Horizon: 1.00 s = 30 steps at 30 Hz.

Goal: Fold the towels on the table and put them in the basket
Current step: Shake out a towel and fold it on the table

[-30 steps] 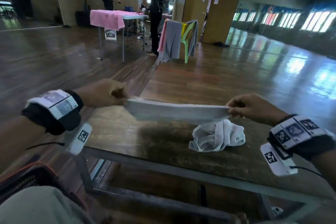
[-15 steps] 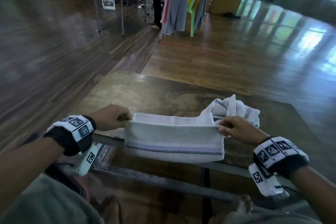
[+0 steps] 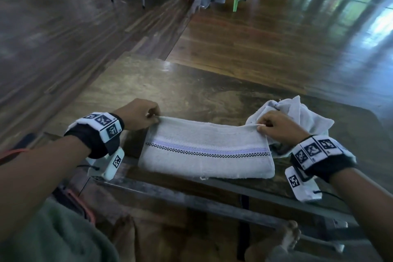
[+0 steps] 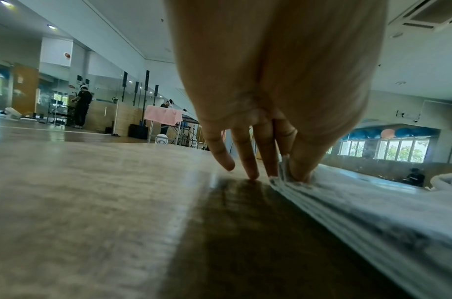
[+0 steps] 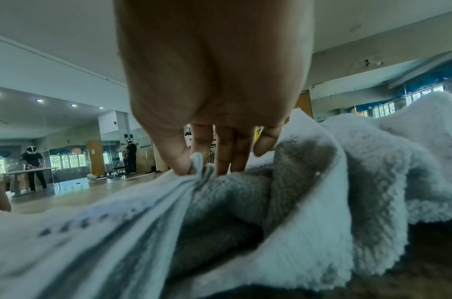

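Your folded towel (image 3: 206,151) lies flat at the worktop's (image 3: 148,83) near edge, centre frame. Left hand (image 3: 138,115) and right hand (image 3: 278,125) each pinch a far corner. It looks soft, light and floppy, so grip through all layers at the corners.

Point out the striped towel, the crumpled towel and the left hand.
striped towel (image 3: 204,161), head view, flat middle.
crumpled towel (image 3: 308,119), head view, bunched top.
left hand (image 3: 136,115), head view, back of hand.
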Each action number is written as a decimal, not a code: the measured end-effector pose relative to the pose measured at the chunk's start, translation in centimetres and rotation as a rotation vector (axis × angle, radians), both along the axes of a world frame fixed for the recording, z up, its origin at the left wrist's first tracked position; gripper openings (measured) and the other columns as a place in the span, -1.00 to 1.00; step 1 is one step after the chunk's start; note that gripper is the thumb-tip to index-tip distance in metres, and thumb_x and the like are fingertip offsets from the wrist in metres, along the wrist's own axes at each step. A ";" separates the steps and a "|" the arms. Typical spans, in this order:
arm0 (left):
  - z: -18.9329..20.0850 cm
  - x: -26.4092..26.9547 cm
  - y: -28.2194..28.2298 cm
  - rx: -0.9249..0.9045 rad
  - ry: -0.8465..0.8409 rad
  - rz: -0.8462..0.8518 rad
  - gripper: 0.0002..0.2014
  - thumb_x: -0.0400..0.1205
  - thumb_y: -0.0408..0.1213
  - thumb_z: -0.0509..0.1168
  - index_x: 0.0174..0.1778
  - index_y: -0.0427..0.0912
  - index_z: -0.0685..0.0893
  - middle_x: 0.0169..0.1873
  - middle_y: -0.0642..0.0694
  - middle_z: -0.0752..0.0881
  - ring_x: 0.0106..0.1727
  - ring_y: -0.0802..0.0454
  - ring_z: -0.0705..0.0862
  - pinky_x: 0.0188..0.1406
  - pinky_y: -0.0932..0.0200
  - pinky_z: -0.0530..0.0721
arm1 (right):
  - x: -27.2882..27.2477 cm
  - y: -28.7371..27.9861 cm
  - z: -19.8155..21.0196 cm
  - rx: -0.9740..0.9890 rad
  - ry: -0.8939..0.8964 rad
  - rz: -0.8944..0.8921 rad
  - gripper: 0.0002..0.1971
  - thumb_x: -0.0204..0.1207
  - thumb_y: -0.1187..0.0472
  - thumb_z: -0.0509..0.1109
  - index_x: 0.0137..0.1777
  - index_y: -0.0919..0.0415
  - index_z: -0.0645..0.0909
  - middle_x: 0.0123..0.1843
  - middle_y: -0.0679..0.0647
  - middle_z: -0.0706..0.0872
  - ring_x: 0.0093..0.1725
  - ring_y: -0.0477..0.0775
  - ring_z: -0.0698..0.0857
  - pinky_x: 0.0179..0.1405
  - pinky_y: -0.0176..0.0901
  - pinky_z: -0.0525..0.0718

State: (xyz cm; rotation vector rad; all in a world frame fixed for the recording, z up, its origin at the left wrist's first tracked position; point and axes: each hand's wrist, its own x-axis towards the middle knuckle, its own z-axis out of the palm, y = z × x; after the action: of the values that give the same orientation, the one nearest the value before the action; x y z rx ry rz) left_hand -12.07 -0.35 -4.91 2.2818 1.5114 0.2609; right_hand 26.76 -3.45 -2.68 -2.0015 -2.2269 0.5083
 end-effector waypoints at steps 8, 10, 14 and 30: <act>0.5 -0.1 0.5 -0.069 0.046 -0.023 -0.85 0.56 -0.26 0.38 -0.02 -0.23 0.68 -0.08 -0.12 0.71 -0.05 -0.03 0.64 -0.09 0.20 0.53 | 0.7 -0.2 -0.5 0.074 0.007 -0.027 -0.89 0.50 0.04 0.37 -0.17 -0.04 0.73 -0.16 -0.19 0.73 -0.04 -0.09 0.64 0.23 0.20 0.48; 0.6 -0.2 0.4 -0.088 0.047 -0.028 -0.85 0.56 -0.24 0.39 -0.02 -0.21 0.68 -0.08 -0.11 0.71 -0.04 -0.02 0.65 -0.05 0.15 0.59 | 0.5 -0.6 -0.4 0.116 0.014 -0.021 -0.89 0.50 0.04 0.37 -0.16 -0.05 0.72 -0.14 -0.20 0.74 -0.04 -0.10 0.64 0.26 0.17 0.42; 0.6 -0.4 0.4 -0.085 0.047 -0.022 -0.88 0.55 -0.20 0.40 -0.07 -0.13 0.66 -0.12 -0.03 0.67 -0.09 0.05 0.63 -0.22 0.34 0.50 | 0.0 -0.6 0.1 0.126 0.013 -0.020 -0.94 0.51 0.07 0.39 -0.17 -0.09 0.67 -0.21 -0.21 0.67 -0.09 -0.10 0.62 0.26 0.08 0.33; 7.1 -2.7 0.0 0.559 -0.243 0.054 -0.84 0.48 -0.52 0.35 -0.09 -0.21 0.63 -0.14 -0.14 0.64 -0.13 0.06 0.54 -0.15 0.28 0.45 | -1.6 0.7 4.5 0.682 0.218 0.003 -0.72 0.53 0.22 0.29 0.19 0.25 0.64 0.01 0.18 0.67 0.06 0.23 0.59 0.14 0.16 0.52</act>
State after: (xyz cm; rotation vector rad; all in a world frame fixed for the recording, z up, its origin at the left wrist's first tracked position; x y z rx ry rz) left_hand -14.73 -0.39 2.22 2.4891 1.5076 1.0505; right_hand 25.17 -2.79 1.77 -1.5049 -1.9129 -0.0455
